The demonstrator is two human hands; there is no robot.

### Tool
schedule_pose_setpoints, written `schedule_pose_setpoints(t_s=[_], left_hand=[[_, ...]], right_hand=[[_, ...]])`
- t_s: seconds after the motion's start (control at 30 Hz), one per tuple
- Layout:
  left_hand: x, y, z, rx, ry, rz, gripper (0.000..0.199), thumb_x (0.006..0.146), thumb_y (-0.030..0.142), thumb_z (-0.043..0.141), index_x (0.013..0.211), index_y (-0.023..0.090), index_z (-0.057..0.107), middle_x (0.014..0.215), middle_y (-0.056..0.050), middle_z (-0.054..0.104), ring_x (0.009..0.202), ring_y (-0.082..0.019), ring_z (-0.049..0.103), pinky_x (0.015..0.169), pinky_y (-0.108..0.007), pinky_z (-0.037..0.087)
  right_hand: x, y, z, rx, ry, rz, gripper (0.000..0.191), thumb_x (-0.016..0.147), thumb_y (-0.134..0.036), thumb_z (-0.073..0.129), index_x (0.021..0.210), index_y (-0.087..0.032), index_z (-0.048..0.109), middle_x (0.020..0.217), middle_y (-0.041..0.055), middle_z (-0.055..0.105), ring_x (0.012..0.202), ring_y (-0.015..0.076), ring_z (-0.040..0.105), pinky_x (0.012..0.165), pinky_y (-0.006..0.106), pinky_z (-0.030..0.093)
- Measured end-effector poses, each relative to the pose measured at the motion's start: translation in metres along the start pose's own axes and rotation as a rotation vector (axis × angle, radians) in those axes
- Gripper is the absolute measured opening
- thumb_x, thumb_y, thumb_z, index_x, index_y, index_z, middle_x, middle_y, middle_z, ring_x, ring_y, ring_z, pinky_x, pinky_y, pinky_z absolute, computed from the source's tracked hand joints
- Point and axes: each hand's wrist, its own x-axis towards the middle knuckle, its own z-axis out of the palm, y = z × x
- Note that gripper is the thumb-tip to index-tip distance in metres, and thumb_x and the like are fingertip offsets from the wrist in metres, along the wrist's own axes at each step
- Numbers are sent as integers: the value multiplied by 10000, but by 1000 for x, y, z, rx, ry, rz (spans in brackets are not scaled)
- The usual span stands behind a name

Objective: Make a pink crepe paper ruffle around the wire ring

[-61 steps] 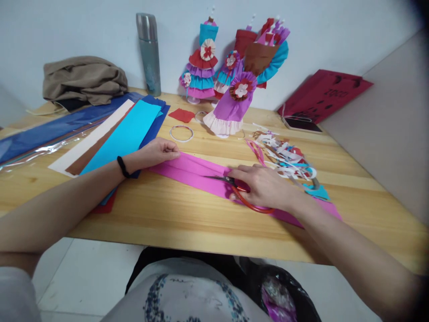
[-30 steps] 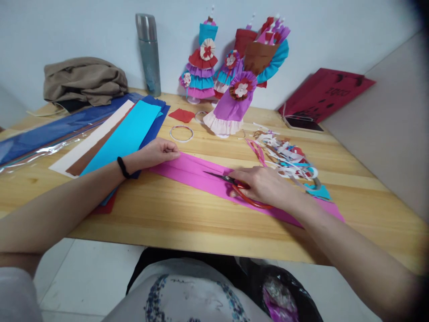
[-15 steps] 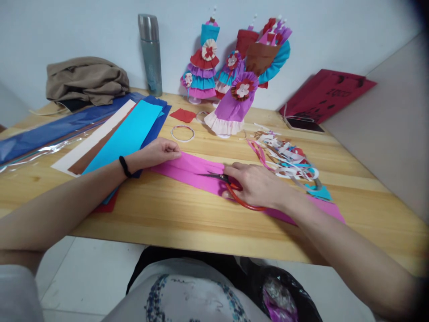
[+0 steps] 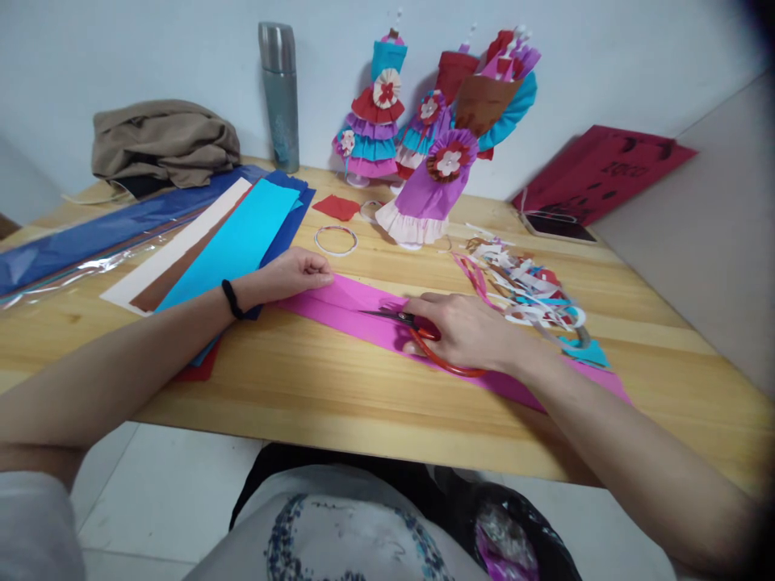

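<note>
Pink paper strip [image 4: 369, 327], lying lengthwise across the middle of the desk [image 4: 272, 395]. Left hand [image 4: 296, 272]: fingers pinched together on its far edge. Right hand [image 4: 466, 327]: fingers clamped around the handles of the scissors [image 4: 402, 318], blades over the strip, pointing left. Cutting is judged part-way along; the portion left of the blades appears uncut. Trimmings [image 4: 545, 278] lie heaped at right. Right hand and forearm [image 4: 599, 436] hide much of the strip; the cut's exact end cannot be made out.

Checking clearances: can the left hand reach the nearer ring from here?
Probably yes: the nearer ring lies just beyond the left hand, nothing between, though that hand would likely release the pink strip.
</note>
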Motion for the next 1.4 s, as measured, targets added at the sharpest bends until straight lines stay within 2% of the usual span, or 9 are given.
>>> schedule_pose_setpoints(t_s=[0.57,0.67,0.87,1.03,1.13,1.4], left_hand=[[0,0,1,-20,-11,20,327,798,435,560,632,156,519,598,29,439,578,-95,383,534,-221,294],[-3,5,-3,-56,-53,21,343,802,450,578,630,163,503,605,29,416,580,-96,368,535,-232,278],[-1,18,-15,-28,-202,5,465,827,484,572,549,199,333,559,34,270,534,-94,257,495,-275,175],[10,16,-12,56,-306,28,359,782,438,605,561,173,504,539,22,388,507,-96,332,479,-260,211],[13,14,-9,86,-318,19,265,751,383,612,616,156,599,537,18,457,505,-102,388,478,-243,254],[12,12,-4,36,-278,60,163,718,290,597,658,140,619,594,8,545,548,-103,451,514,-215,321]], right_hand=[[3,-1,0,-33,10,-24,318,932,-361,525,1124,-163,684,987,117,750,826,245,692,658,307,390],[3,-1,0,-36,5,-22,336,936,-363,520,1152,-163,681,1018,118,751,841,246,697,671,309,400],[2,-4,0,-56,24,-17,334,930,-338,516,1159,-163,684,991,119,749,816,235,690,655,301,391],[0,-6,0,-95,18,13,363,909,-318,515,1200,-161,666,996,124,744,804,238,682,655,306,383],[-1,-7,2,-116,11,26,352,910,-315,503,1178,-153,665,991,126,738,808,241,680,666,309,379],[0,-7,5,-111,50,-23,353,916,-352,516,1159,-142,662,1009,140,704,837,251,665,703,319,397]])
